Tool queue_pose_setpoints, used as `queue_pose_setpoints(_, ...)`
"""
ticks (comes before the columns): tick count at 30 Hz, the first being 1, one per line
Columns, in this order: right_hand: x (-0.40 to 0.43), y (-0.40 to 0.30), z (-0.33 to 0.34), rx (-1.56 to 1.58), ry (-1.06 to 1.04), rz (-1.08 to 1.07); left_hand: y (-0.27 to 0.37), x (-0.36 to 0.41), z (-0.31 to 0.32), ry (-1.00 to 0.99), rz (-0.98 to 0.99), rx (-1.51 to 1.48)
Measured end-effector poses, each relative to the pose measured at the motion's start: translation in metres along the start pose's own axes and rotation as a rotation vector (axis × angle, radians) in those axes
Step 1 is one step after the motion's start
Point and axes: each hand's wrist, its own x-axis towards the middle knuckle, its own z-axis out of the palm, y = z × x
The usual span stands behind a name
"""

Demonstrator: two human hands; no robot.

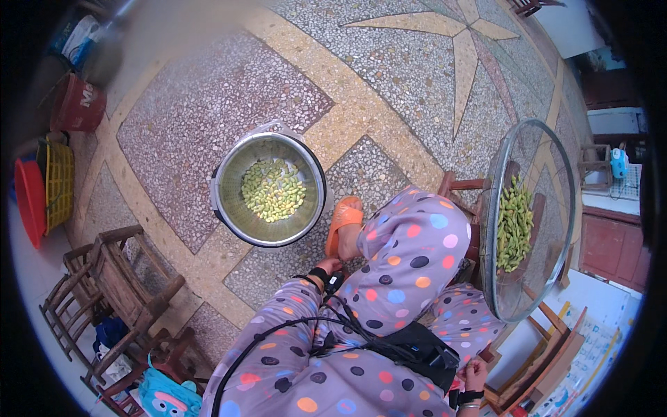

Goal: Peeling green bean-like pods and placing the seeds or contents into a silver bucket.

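My left hand [329, 266], with a black band and small device at its wrist, is low beside the heel of my orange slipper [344, 221]. Its fingers are partly hidden, so a grip cannot be told. My right hand [473, 372] is at the lower right by my thigh, fingers curled; whether something small is in them is unclear. Shelled green beans [273, 190] cover the bottom of a perforated stainless steel basin [229, 208], on the floor ahead of my slipper. To my right, a pile of green bean pods [515, 227] lies on a round glass tabletop [555, 172].
A wooden chair [130, 271] stands at the left, with a blue plush-like item [169, 393] below it. Along the left wall are a red bucket [81, 104], a yellow basket [60, 182] and a red basin [30, 203]. Black cables [292, 320] cross my lap.
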Motion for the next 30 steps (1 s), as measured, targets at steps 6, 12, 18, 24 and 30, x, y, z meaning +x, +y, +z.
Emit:
queue_pose_setpoints(6,0.002,0.003,-0.003,-0.017,-0.034,-0.056,0.0,-0.009,0.011,-0.012,0.021,-0.123)
queue_pose_setpoints(12,0.004,0.006,-0.004,0.018,-0.013,-0.004,0.005,-0.008,0.008,-0.132,0.101,-0.007)
queue_pose_setpoints(18,0.003,0.001,-0.003,-0.013,-0.001,0.02,0.007,-0.008,0.012,-0.094,0.096,-0.175)
queue_pose_setpoints(24,0.0,-0.002,0.0,0.003,0.021,0.057,0.017,-0.011,0.019,-0.048,0.161,-0.209)
queue_pose_setpoints(30,0.001,-0.004,0.001,-0.019,0.01,0.037,0.022,-0.028,0.028,-0.022,0.236,-0.193)
